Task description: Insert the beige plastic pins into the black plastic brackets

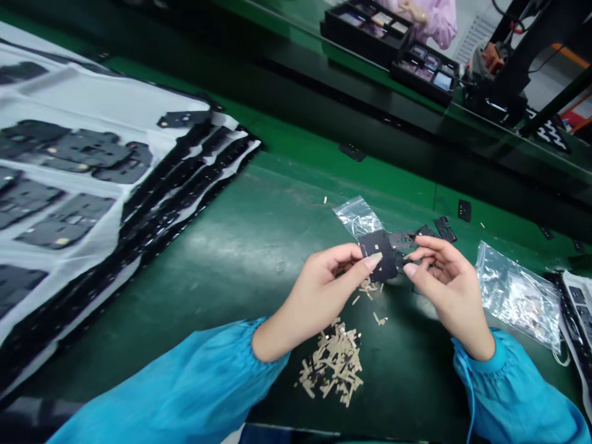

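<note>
Thin black die-cut sheet (pixel 380 244)

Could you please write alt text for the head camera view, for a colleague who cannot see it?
A person's left hand and right hand hold a flat black part over a green workbench. A pile of tan strips lies below the hands, a clear plastic bag lies to the right, and white sheets carrying black parts fill the left side.
</note>
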The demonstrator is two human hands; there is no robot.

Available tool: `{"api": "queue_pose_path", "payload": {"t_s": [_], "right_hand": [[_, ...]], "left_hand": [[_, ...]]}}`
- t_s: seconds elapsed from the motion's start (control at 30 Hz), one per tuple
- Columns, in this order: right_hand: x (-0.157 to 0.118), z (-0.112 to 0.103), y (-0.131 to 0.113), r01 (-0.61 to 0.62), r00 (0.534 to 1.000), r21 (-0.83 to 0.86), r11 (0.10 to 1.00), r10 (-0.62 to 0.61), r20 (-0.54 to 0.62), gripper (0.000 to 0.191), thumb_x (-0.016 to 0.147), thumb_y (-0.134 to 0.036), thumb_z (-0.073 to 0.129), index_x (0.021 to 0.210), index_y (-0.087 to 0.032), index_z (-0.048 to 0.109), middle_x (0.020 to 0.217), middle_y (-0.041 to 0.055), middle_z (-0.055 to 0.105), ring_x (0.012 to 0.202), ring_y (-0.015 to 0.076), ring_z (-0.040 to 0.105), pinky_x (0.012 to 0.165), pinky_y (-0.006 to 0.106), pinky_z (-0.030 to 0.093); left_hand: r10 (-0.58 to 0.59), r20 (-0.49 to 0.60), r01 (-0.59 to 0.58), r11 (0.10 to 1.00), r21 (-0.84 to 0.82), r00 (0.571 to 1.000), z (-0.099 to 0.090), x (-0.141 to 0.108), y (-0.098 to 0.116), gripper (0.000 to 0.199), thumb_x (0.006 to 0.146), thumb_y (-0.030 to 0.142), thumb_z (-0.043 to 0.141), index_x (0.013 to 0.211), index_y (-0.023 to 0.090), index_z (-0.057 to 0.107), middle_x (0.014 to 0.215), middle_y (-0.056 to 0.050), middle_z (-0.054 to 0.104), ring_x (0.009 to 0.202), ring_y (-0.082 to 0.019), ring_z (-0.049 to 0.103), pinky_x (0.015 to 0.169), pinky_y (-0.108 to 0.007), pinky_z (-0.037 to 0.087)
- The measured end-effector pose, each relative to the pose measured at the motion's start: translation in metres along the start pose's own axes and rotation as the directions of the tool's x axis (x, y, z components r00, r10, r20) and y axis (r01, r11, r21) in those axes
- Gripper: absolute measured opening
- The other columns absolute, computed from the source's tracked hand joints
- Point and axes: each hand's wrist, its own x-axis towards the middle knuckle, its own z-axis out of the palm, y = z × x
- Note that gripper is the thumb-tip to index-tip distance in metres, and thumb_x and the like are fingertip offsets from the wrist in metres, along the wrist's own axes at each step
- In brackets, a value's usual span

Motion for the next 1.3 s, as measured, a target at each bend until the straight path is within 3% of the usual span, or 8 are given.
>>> {"api": "queue_pose_path", "payload": {"t_s": [0.17, 0.37, 0.53, 0.73, 1.0, 1.1, 1.17, 1.3], "right_hand": [[0.003, -0.004, 0.001, -0.088, 0.994, -0.048, 0.995, 0.085, -0.064, 0.012, 0.078, -0.032, 0.078, 0.081, -0.021, 0.079, 0.071, 0.0030, 0.072, 0.061, 0.0157, 0.061, 0.051, 0.027, 0.050], [-0.005, 0.000, -0.002, -0.097, 0.993, -0.127, 0.987, 0.088, -0.075, 0.007, 0.074, -0.026, 0.077, 0.070, -0.021, 0.078, 0.063, 0.0020, 0.071, 0.053, 0.0144, 0.057, 0.046, 0.026, 0.045], [-0.011, 0.005, 0.002, 0.105, 0.985, -0.298, 0.949, -0.141, -0.099, 0.011, 0.079, -0.017, 0.074, 0.068, -0.022, 0.074, 0.059, -0.0025, 0.066, 0.053, 0.0120, 0.052, 0.050, 0.026, 0.043], [-0.014, 0.010, 0.002, 0.374, 0.896, -0.455, 0.808, -0.442, -0.048, 0.016, 0.083, -0.012, 0.074, 0.071, -0.020, 0.069, 0.060, -0.0033, 0.065, 0.054, 0.0111, 0.053, 0.058, 0.028, 0.045], [-0.016, 0.012, 0.004, 0.458, 0.854, -0.484, 0.746, -0.520, 0.006, 0.016, 0.084, -0.011, 0.074, 0.073, -0.020, 0.068, 0.060, -0.0027, 0.065, 0.054, 0.0124, 0.056, 0.057, 0.029, 0.045], [-0.015, 0.011, 0.004, 0.403, 0.886, -0.448, 0.798, -0.462, -0.026, 0.015, 0.084, -0.012, 0.074, 0.072, -0.021, 0.071, 0.060, -0.0024, 0.065, 0.054, 0.0129, 0.055, 0.056, 0.029, 0.045], [-0.012, 0.008, 0.003, 0.270, 0.943, -0.357, 0.894, -0.320, -0.089, 0.012, 0.083, -0.016, 0.074, 0.073, -0.022, 0.074, 0.061, -0.0020, 0.066, 0.053, 0.0129, 0.054, 0.052, 0.028, 0.044], [-0.006, 0.000, 0.003, 0.014, 0.994, -0.107, 0.994, -0.026, -0.110, 0.005, 0.080, -0.023, 0.076, 0.078, -0.024, 0.080, 0.063, -0.0006, 0.070, 0.052, 0.0131, 0.056, 0.047, 0.025, 0.045]], "left_hand": [[-0.034, -0.056, 0.034, 0.999, 0.010, 0.998, -0.009, 0.002, 0.003, 0.034, 0.088, 0.037, 0.068, 0.063, 0.018, 0.055, 0.059, 0.004, 0.049, 0.055, -0.010, 0.041, 0.052, -0.023, 0.035], [-0.032, -0.023, 0.033, 0.999, 0.016, 0.999, 0.000, -0.002, 0.004, 0.027, 0.085, 0.034, 0.069, 0.065, 0.017, 0.064, 0.060, 0.001, 0.061, 0.055, -0.011, 0.051, 0.052, -0.022, 0.039], [-0.089, -0.077, 0.090, 0.996, 0.000, 0.993, 0.006, -0.006, -0.001, 0.025, 0.079, 0.034, 0.072, 0.064, 0.015, 0.066, 0.059, -0.002, 0.068, 0.054, -0.012, 0.059, 0.051, -0.022, 0.043], [-0.104, -0.110, 0.106, 0.994, 0.013, 0.988, 0.012, -0.008, -0.004, 0.027, 0.077, 0.036, 0.073, 0.061, 0.015, 0.067, 0.057, -0.004, 0.070, 0.051, -0.012, 0.058, 0.050, -0.021, 0.043], [-0.106, -0.109, 0.105, 0.994, -0.013, 0.988, 0.014, -0.012, -0.002, 0.027, 0.077, 0.034, 0.073, 0.060, 0.015, 0.067, 0.056, -0.002, 0.067, 0.051, -0.011, 0.055, 0.049, -0.022, 0.042], [-0.084, -0.114, 0.084, 0.996, -0.007, 0.990, 0.010, -0.011, -0.001, 0.027, 0.079, 0.033, 0.073, 0.060, 0.015, 0.067, 0.056, -0.002, 0.067, 0.051, -0.011, 0.055, 0.049, -0.021, 0.041], [-0.072, -0.072, 0.070, 0.997, -0.022, 0.995, 0.005, -0.009, 0.000, 0.022, 0.081, 0.032, 0.073, 0.067, 0.015, 0.071, 0.060, -0.003, 0.069, 0.054, -0.012, 0.058, 0.051, -0.022, 0.044], [0.006, 0.164, 0.001, 0.999, -0.040, 0.986, -0.006, -0.004, 0.006, 0.015, 0.087, 0.028, 0.071, 0.080, 0.017, 0.078, 0.089, -0.008, 0.077, 0.081, -0.019, 0.070, 0.069, -0.028, 0.056]]}}
